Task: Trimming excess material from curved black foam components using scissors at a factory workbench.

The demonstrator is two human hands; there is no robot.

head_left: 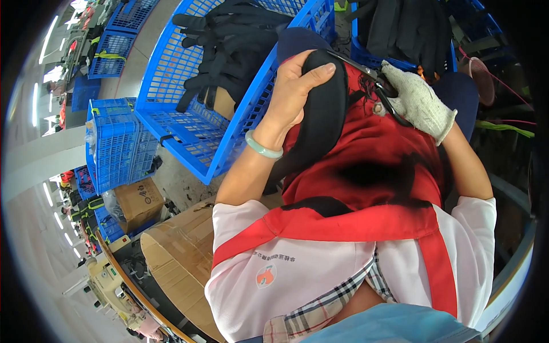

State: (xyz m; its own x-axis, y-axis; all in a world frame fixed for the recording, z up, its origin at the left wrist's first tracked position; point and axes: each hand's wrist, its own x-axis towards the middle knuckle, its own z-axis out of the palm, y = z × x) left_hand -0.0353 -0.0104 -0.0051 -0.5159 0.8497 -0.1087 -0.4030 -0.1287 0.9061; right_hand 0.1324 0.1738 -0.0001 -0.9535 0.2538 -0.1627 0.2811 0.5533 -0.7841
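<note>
My left hand (293, 91), bare with a pale bangle at the wrist, is closed on a curved black padded strap (327, 108). The strap lies over my lap on a red apron (372, 148), its lower end running down toward my left forearm. In a white knitted glove, my right hand (422, 104) grips a pair of scissors (390, 104) with dark handles. The blades point left, toward the strap's upper edge; whether they touch it I cannot tell. Dark thread scraps cling to the apron near the blades.
Close on my left a tilted blue plastic crate (194, 150) holds several black straps (229, 48). Another blue crate (452, 60) with black padded pieces is beyond my right hand. Stacked blue crates (117, 146), a cardboard box (137, 203) and a cardboard sheet (180, 257) stand further left.
</note>
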